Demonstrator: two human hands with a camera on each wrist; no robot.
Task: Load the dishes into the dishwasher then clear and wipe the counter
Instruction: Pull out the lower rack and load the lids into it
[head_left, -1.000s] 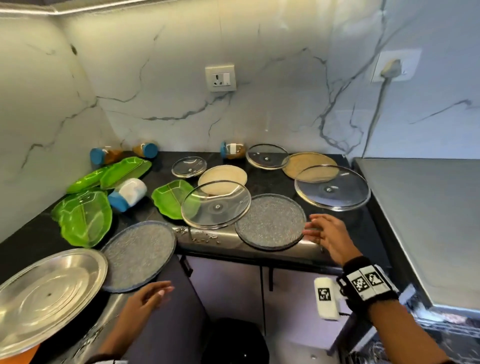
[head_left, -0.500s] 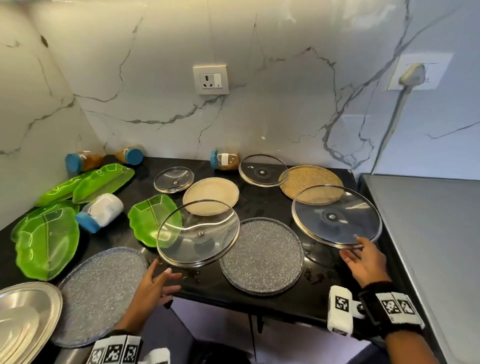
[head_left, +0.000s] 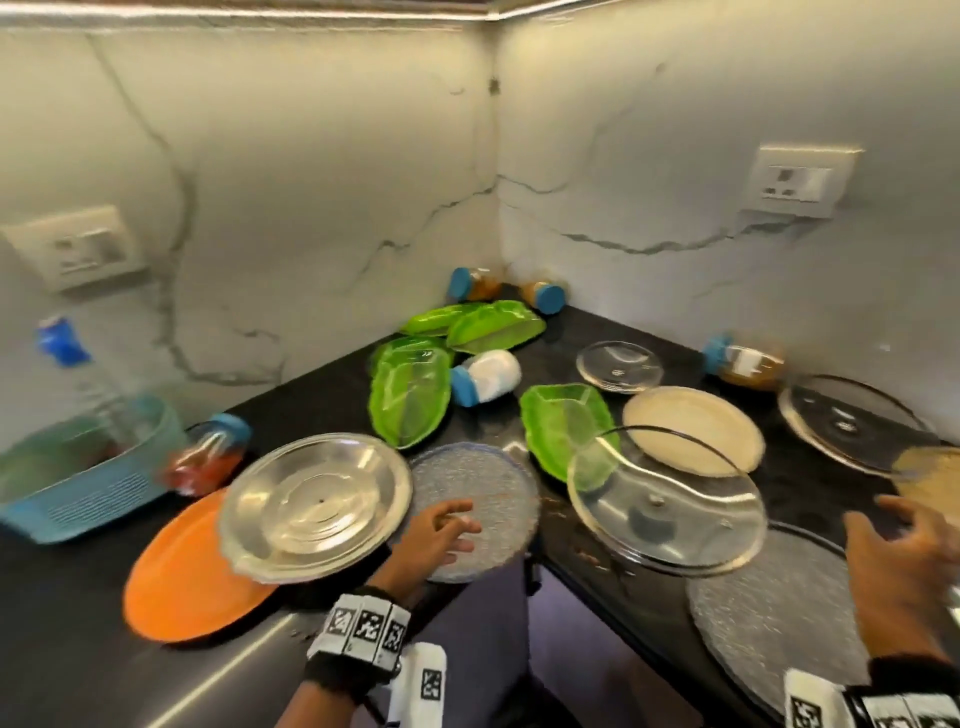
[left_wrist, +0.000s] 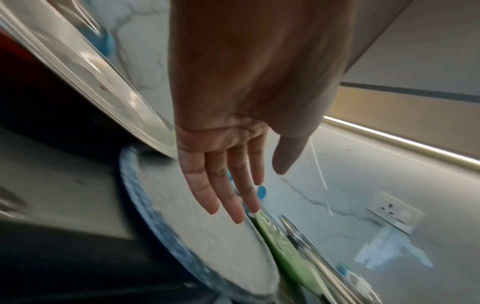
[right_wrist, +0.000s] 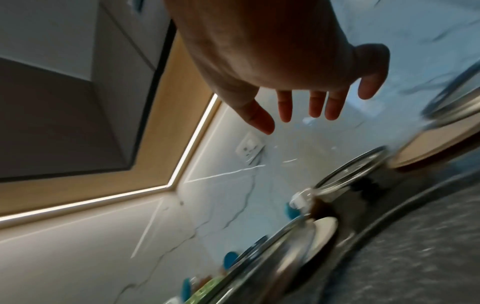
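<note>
Dishes crowd a black corner counter (head_left: 322, 410). My left hand (head_left: 436, 532) hovers open, fingers straight, over a grey speckled plate (head_left: 493, 488), beside a steel plate (head_left: 317, 499) that overlaps an orange plate (head_left: 182, 577). In the left wrist view the left hand (left_wrist: 228, 181) is spread just above the speckled plate (left_wrist: 197, 226). My right hand (head_left: 904, 566) is open and empty at the right, above a second speckled plate (head_left: 769, 623) and next to a tilted glass lid (head_left: 670, 514). The right wrist view shows the right hand (right_wrist: 309, 107) with fingers spread in the air.
Green leaf-shaped plates (head_left: 410, 400) lie toward the corner, with several blue-capped jars (head_left: 485, 376) on their sides. A cream plate (head_left: 696, 428), more glass lids (head_left: 618, 366) and a blue basket (head_left: 83, 467) with a bottle also sit on the counter. Marble walls close off two sides.
My view has swung left toward the corner. The left hand has risen from below the counter edge to over the grey speckled plate. The right hand has left the big glass lid's rim.
</note>
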